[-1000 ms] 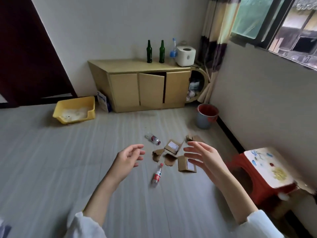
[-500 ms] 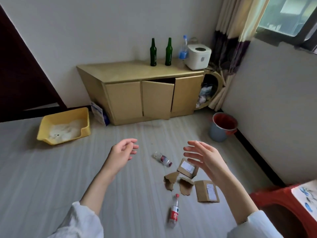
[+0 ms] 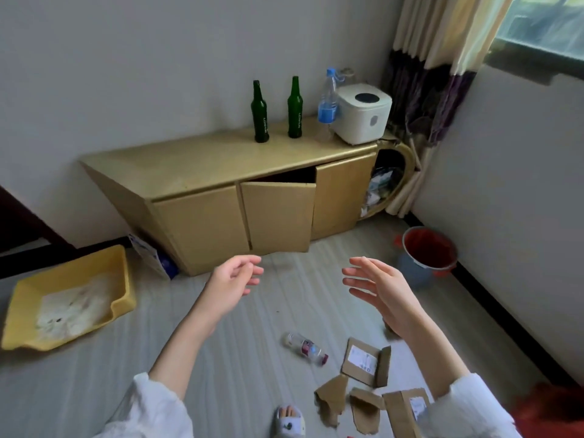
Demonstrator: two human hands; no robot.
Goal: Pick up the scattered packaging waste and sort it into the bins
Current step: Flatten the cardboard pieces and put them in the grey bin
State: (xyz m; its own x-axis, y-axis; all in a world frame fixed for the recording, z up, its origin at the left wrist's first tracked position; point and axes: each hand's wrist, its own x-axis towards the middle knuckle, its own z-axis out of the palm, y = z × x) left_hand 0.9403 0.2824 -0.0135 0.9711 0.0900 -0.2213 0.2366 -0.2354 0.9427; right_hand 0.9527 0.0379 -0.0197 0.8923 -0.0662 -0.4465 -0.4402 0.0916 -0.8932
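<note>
Closer now than a second ago, the cabinet point(image 3: 240, 197) fills the middle of the view and the waste has slid down toward the bottom edge, so the person has stepped up to the litter and stands almost over it. On the floor point(image 3: 79, 390), the yellow tray point(image 3: 123, 279) lies at the left and the red-lined bucket point(image 3: 426, 257) stands at the right by the wall; I judge these to be the bins. Cardboard pieces point(image 3: 363, 363) lie spread near the right forearm, with the small plastic bottle point(image 3: 306, 347) on its side just to their left. Both hands hover above the floor holding nothing: the left hand point(image 3: 234, 284) loosely curled, the right hand point(image 3: 379, 289) with fingers spread. Nothing is picked up yet; bending to grasp looks like the next step.
</note>
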